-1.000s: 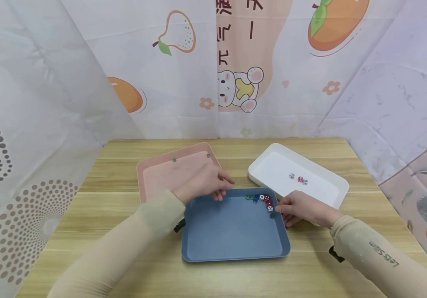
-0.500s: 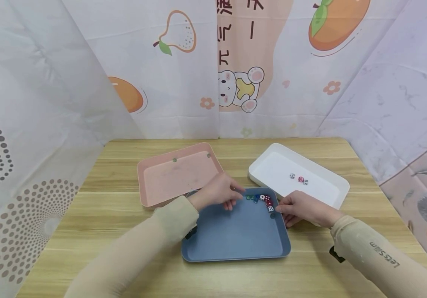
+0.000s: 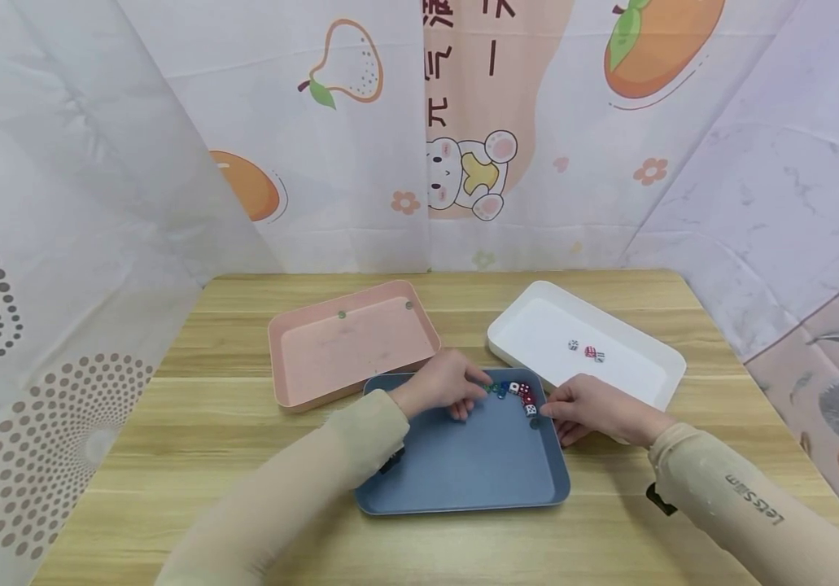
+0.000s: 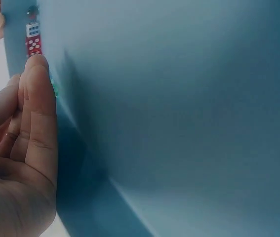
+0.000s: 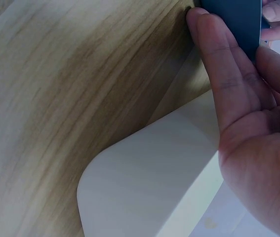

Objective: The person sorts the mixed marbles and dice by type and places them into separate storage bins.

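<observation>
In the head view, my left hand (image 3: 447, 381) reaches over the blue tray (image 3: 456, 480), its fingertips at the small green beads (image 3: 493, 388) by the far wall. The left wrist view shows its thumb close to the fingers; whether something is pinched there is hidden. Blue beads (image 3: 503, 391), red dice (image 3: 526, 395) and a white die (image 3: 531, 410) continue that row round the far right corner, with a dark bead (image 3: 534, 423) at its end. My right hand (image 3: 583, 409) grips the tray's right rim, thumb above and fingers (image 5: 221, 64) against the outer wall.
A pink tray (image 3: 283, 366) stands behind left, with green beads (image 3: 342, 314) along its far side. Behind right is a white tray (image 3: 536, 305) holding a red die (image 3: 591, 352) and pale dice (image 3: 573, 345). All stand on a wooden table (image 3: 221, 456) before a printed curtain.
My left hand has moved right from the pink tray's near corner, across the blue tray to the green beads. My right hand keeps its grip on the rim.
</observation>
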Demonstrator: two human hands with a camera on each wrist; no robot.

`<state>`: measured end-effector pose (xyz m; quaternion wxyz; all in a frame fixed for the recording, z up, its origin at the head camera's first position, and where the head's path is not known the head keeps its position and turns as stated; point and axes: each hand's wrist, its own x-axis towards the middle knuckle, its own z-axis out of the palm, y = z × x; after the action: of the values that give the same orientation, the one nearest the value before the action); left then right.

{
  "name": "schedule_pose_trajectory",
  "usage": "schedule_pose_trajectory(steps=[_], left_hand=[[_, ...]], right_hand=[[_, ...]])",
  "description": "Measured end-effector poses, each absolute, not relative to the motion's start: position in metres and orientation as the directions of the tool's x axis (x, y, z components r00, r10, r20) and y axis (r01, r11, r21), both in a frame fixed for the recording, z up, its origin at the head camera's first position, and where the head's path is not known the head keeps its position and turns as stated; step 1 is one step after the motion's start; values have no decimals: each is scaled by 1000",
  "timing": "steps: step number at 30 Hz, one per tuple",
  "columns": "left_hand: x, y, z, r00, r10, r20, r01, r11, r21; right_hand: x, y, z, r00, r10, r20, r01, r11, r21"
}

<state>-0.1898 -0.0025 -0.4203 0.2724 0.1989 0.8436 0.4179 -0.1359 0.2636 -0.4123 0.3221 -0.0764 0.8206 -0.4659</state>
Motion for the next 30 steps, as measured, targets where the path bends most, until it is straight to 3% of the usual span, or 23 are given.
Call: schedule_pose_trajectory(steps=[30], left_hand=[[-186,5,-430,-795,542,-273,260,711,654]], right_hand=[[-135,263,-413,-786,-418,-456,164,569,-805]])
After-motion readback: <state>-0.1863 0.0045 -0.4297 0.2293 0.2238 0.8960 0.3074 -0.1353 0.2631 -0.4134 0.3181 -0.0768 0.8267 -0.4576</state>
